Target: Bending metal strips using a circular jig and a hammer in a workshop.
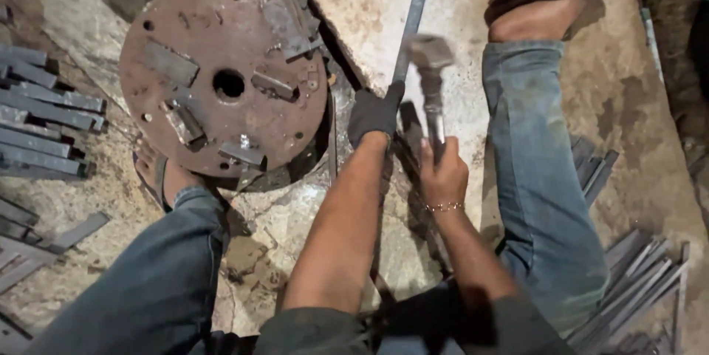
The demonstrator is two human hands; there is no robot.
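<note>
Both forearms reach forward between blue-jeaned knees: the right hand (443,176) has its fingers wrapped around the handle of a grey steel hammer (430,67), raised and blurred, while the black-gloved left hand (375,113) pins a long flat dark metal strip (413,15) on the stone floor (473,96). Judging by the layout, cut flat bars (40,122) stacked left look finished, while loose strips (635,281) lying right seem pending. Beside the glove lies a rusty round steel plate (221,78).

Round disc (221,78): rusted steel, rough, matt brown. Long flat bar (413,15): dark bare metal, dull. Hammer (430,82): grey metal head, worn, slight sheen on shaft. Left hand (375,113): dark cloth glove, matt. Stacked strips (40,118): grey steel, smooth. Floor slab (473,45): rough stained concrete.
</note>
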